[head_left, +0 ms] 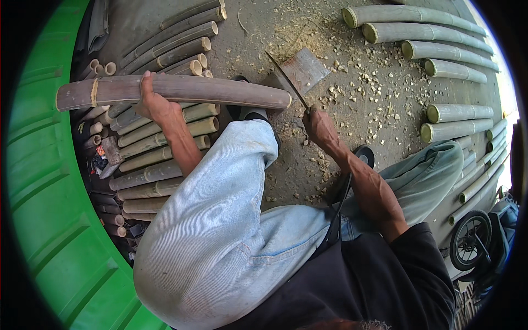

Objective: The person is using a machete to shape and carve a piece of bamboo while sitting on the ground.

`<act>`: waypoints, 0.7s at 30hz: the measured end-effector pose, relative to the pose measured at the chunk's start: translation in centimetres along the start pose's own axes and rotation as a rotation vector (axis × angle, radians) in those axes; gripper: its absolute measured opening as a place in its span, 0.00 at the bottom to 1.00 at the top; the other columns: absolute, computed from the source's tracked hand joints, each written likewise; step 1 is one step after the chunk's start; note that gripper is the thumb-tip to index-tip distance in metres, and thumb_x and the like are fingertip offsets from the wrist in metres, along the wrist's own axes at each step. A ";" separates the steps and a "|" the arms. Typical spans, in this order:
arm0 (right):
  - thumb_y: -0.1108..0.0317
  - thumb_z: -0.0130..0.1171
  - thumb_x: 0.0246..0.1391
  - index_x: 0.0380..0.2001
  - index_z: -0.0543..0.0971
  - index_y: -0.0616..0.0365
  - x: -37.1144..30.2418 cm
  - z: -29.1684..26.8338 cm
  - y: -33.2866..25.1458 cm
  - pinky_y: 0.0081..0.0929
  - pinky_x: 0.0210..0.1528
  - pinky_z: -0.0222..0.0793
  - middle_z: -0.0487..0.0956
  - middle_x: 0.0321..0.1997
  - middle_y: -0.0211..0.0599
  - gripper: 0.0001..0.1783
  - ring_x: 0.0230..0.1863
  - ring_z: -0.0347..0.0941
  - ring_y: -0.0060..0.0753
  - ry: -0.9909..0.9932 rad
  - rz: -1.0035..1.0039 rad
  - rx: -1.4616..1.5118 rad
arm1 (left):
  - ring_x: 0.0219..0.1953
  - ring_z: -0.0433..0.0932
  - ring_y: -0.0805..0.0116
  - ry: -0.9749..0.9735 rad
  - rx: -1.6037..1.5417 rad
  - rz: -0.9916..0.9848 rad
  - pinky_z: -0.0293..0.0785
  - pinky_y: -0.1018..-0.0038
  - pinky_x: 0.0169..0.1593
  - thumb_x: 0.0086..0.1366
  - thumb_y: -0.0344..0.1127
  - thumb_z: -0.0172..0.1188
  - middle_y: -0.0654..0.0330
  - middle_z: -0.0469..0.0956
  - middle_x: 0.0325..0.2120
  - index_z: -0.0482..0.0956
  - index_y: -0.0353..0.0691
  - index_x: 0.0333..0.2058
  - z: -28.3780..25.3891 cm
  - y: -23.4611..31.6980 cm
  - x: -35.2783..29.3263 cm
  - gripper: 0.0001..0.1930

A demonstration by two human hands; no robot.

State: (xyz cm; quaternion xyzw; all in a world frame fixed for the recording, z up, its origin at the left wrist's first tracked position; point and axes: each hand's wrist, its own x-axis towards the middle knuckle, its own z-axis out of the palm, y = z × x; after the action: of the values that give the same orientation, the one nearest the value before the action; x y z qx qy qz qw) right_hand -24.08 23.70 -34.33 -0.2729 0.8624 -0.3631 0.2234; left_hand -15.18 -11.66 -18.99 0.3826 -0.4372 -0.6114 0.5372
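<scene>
I see a dusty floor (379, 132) strewn with wood chips (357, 88), green bamboo (440, 49) right, brown bamboo (159, 159) left.

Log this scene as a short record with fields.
left hand: left hand grips a long brown bamboo pole held crosswise above the knee
right hand: right hand grips the handle of a broad cleaver
blade: by the pole's cut end, whether touching it unclear
ground: pale wood chips scattered on concrete
left side: pile of cut bamboo, green tub wall
right side: row of green bamboo poles, wheel
</scene>
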 end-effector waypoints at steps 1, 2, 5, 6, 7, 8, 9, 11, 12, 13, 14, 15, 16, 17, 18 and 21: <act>0.64 0.54 0.67 0.35 0.70 0.67 0.0 -0.4 -0.2 0.54 0.25 0.69 0.78 0.21 0.61 0.15 0.23 0.78 0.66 -0.055 0.058 -0.010 | 0.41 0.79 0.55 -0.062 -0.035 -0.028 0.80 0.60 0.50 0.62 0.36 0.67 0.53 0.77 0.39 0.77 0.31 0.42 -0.4 0.0 0.0 0.16; 0.63 0.54 0.67 0.37 0.69 0.66 0.2 -0.7 -0.6 0.55 0.26 0.70 0.77 0.20 0.60 0.15 0.23 0.78 0.64 0.015 -0.018 0.031 | 0.41 0.80 0.55 -0.123 -0.093 -0.043 0.80 0.60 0.50 0.62 0.36 0.67 0.52 0.77 0.39 0.77 0.30 0.42 -0.5 -0.1 0.2 0.16; 0.62 0.54 0.68 0.39 0.68 0.66 0.3 -1.0 -1.7 0.55 0.26 0.70 0.78 0.21 0.60 0.16 0.22 0.78 0.64 0.219 -0.249 0.209 | 0.41 0.80 0.55 -0.187 -0.099 -0.012 0.80 0.59 0.50 0.62 0.37 0.66 0.51 0.78 0.38 0.76 0.30 0.42 -1.2 -0.3 0.6 0.16; 0.62 0.53 0.68 0.39 0.69 0.67 0.1 -0.9 -1.8 0.57 0.27 0.71 0.78 0.22 0.61 0.16 0.25 0.79 0.66 0.236 -0.245 0.260 | 0.41 0.80 0.55 -0.184 -0.095 -0.021 0.79 0.58 0.50 0.63 0.38 0.66 0.51 0.78 0.36 0.76 0.30 0.42 -1.2 -0.3 0.7 0.17; 0.62 0.53 0.68 0.39 0.69 0.67 0.0 -0.6 -1.8 0.58 0.28 0.71 0.78 0.23 0.62 0.15 0.26 0.79 0.66 0.129 -0.125 0.158 | 0.41 0.80 0.55 -0.183 -0.086 -0.017 0.79 0.58 0.50 0.63 0.38 0.66 0.51 0.78 0.36 0.76 0.30 0.43 -1.2 -0.3 0.7 0.17; 0.62 0.54 0.67 0.38 0.70 0.67 -0.3 -0.1 -1.6 0.58 0.29 0.72 0.79 0.23 0.62 0.15 0.27 0.79 0.67 0.041 -0.056 0.078 | 0.41 0.80 0.55 -0.176 -0.075 -0.015 0.79 0.58 0.50 0.63 0.38 0.65 0.51 0.78 0.37 0.76 0.30 0.43 -1.2 -0.3 0.7 0.17; 0.62 0.54 0.67 0.38 0.70 0.68 -0.3 0.3 -1.4 0.58 0.29 0.72 0.79 0.24 0.63 0.15 0.28 0.79 0.67 -0.074 0.052 -0.017 | 0.41 0.80 0.55 -0.174 -0.073 -0.005 0.79 0.58 0.50 0.63 0.39 0.65 0.51 0.78 0.37 0.76 0.30 0.43 -1.2 -0.3 0.7 0.17; 0.64 0.54 0.65 0.36 0.71 0.68 -0.4 0.5 -0.7 0.59 0.31 0.72 0.78 0.25 0.66 0.14 0.30 0.80 0.67 -0.080 0.100 -0.035 | 0.42 0.80 0.55 -0.201 -0.069 0.019 0.79 0.58 0.52 0.63 0.39 0.65 0.51 0.78 0.37 0.76 0.30 0.43 -1.2 -0.2 0.6 0.18; 0.64 0.54 0.65 0.36 0.71 0.68 -0.2 0.2 -0.4 0.58 0.31 0.72 0.78 0.25 0.66 0.14 0.30 0.80 0.67 -0.070 0.073 -0.034 | 0.42 0.80 0.54 -0.258 -0.069 0.035 0.78 0.57 0.52 0.63 0.39 0.65 0.51 0.78 0.38 0.75 0.30 0.44 -1.2 -0.2 0.5 0.18; 0.65 0.54 0.65 0.36 0.71 0.68 -0.3 -0.1 -0.4 0.58 0.31 0.71 0.78 0.24 0.66 0.14 0.30 0.80 0.67 -0.129 0.148 -0.067 | 0.42 0.79 0.54 -0.221 -0.081 0.008 0.78 0.57 0.53 0.63 0.39 0.65 0.51 0.77 0.38 0.75 0.30 0.44 -1.3 -0.2 0.5 0.19; 0.66 0.57 0.64 0.37 0.70 0.67 0.2 -0.5 -0.6 0.55 0.29 0.71 0.78 0.24 0.64 0.13 0.28 0.80 0.65 -0.110 0.078 -0.016 | 0.42 0.79 0.54 -0.246 -0.097 -0.016 0.78 0.57 0.53 0.62 0.39 0.65 0.50 0.77 0.38 0.75 0.30 0.44 -1.4 -0.3 0.5 0.19; 0.67 0.58 0.63 0.37 0.70 0.67 0.7 -1.1 -0.8 0.54 0.28 0.71 0.78 0.24 0.63 0.12 0.27 0.80 0.64 0.016 -0.034 0.040 | 0.43 0.79 0.54 -0.273 -0.128 -0.027 0.77 0.56 0.54 0.62 0.40 0.65 0.50 0.77 0.38 0.75 0.30 0.45 -1.4 -0.4 0.7 0.19; 0.68 0.59 0.63 0.37 0.70 0.67 0.8 -1.4 -1.3 0.52 0.27 0.71 0.78 0.24 0.62 0.12 0.26 0.80 0.63 0.084 -0.104 0.088 | 0.43 0.79 0.54 -0.288 -0.130 -0.010 0.77 0.56 0.54 0.62 0.40 0.65 0.50 0.77 0.38 0.75 0.29 0.45 -1.6 -0.4 0.7 0.20; 0.68 0.60 0.63 0.37 0.70 0.67 0.7 -1.5 -1.8 0.51 0.26 0.71 0.78 0.24 0.62 0.13 0.25 0.80 0.63 0.160 -0.211 0.164 | 0.43 0.79 0.53 -0.309 -0.112 -0.004 0.77 0.56 0.55 0.62 0.40 0.65 0.50 0.77 0.39 0.74 0.29 0.46 -1.7 -0.4 0.9 0.21; 0.69 0.61 0.62 0.37 0.69 0.67 0.8 -1.6 -2.1 0.49 0.25 0.71 0.79 0.23 0.60 0.13 0.24 0.80 0.62 0.187 -0.227 0.220 | 0.43 0.79 0.53 -0.319 -0.109 0.010 0.76 0.56 0.55 0.62 0.40 0.65 0.50 0.77 0.39 0.74 0.29 0.46 -1.7 -0.5 1.0 0.21; 0.68 0.60 0.63 0.36 0.70 0.67 0.2 -0.4 -1.5 0.49 0.26 0.72 0.78 0.22 0.61 0.12 0.25 0.80 0.63 0.134 -0.171 0.165 | 0.44 0.79 0.53 -0.346 -0.119 -0.018 0.76 0.58 0.56 0.61 0.40 0.65 0.49 0.77 0.40 0.73 0.28 0.47 -1.5 -0.2 0.7 0.22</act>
State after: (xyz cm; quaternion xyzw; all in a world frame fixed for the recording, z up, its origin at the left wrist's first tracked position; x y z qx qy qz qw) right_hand -23.99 22.90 -33.03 -0.3011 0.8163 -0.4679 0.1553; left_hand -13.91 -12.58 -19.65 0.2432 -0.4829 -0.6977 0.4700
